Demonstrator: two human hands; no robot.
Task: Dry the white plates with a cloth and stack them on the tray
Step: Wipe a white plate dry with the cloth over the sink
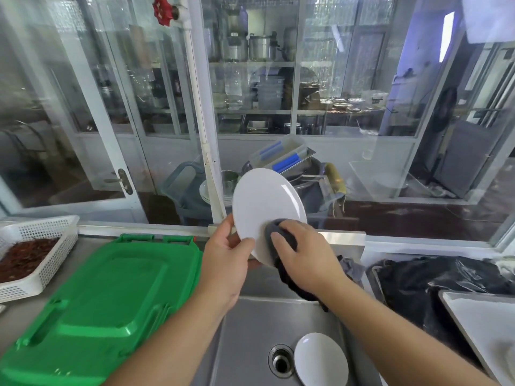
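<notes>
Head view: left hand (227, 254) grips round glossy plate (264, 207); right hand (303, 252) presses grey cloth (274, 232).

Both bare forearms reach up from the bottom of the frame toward its centre. The left hand (227, 256) is raised, fingers curled and thumb pinching forward. The right hand (302, 253), just beside it, is knuckles-up with fingers bent, pressing forward.
</notes>
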